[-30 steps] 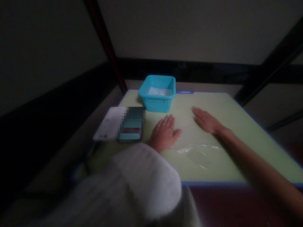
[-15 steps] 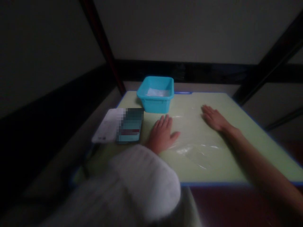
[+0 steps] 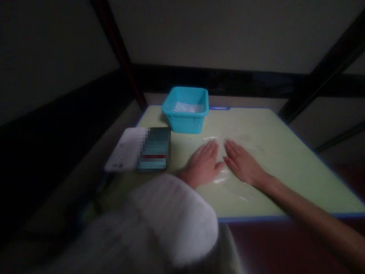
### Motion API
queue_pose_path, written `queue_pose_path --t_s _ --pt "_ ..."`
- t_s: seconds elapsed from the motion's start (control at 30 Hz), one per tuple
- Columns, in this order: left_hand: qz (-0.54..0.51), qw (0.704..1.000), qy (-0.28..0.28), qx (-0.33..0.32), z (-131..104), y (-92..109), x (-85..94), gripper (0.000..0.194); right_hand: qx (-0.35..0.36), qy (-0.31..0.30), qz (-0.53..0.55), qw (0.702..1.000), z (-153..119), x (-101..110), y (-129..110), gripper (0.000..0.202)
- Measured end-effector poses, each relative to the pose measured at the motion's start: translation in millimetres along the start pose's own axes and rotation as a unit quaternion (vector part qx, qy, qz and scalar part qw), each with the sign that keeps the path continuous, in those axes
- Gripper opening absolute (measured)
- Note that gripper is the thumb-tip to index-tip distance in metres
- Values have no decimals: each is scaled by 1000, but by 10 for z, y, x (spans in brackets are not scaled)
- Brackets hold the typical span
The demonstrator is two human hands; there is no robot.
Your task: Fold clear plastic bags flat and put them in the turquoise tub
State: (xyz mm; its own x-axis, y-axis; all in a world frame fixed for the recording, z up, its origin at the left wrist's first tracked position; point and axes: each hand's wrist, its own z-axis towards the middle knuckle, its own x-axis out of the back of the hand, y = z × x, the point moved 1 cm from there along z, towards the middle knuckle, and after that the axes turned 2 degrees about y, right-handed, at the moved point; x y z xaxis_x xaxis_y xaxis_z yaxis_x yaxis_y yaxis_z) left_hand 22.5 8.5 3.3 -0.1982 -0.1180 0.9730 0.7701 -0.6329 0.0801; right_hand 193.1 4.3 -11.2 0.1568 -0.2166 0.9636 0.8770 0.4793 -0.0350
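A clear plastic sheet or bag lies flat on the pale green tabletop, its edges hard to make out apart from a few shiny creases. My left hand rests palm down on the plastic, fingers stretched out and the thumb pointing right. Close beside it, my right hand also lies flat on the plastic, with its fingers out and its thumb towards the left one. A narrow gap separates the two hands. Neither holds anything.
A turquoise plastic basin with white sheets inside stands at the back of the table. Left of my hands lie a white flat item and a dark, pixelated phone-like object. Blue edging runs round the tabletop.
My right hand has slid left over the plastic, close to the left hand. My left hand has shifted slightly right. The view has tilted a little.
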Motion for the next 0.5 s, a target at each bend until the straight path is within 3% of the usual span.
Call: queue_pose_path --t_s 0.23,0.5 --pt "5 1000 -1 27 -63 -101 -15 68 -43 5 -35 998 -162 29 303 68" --pt "6 998 -10 69 -129 -159 43 72 -72 -7 -54 996 -306 96 483 71"
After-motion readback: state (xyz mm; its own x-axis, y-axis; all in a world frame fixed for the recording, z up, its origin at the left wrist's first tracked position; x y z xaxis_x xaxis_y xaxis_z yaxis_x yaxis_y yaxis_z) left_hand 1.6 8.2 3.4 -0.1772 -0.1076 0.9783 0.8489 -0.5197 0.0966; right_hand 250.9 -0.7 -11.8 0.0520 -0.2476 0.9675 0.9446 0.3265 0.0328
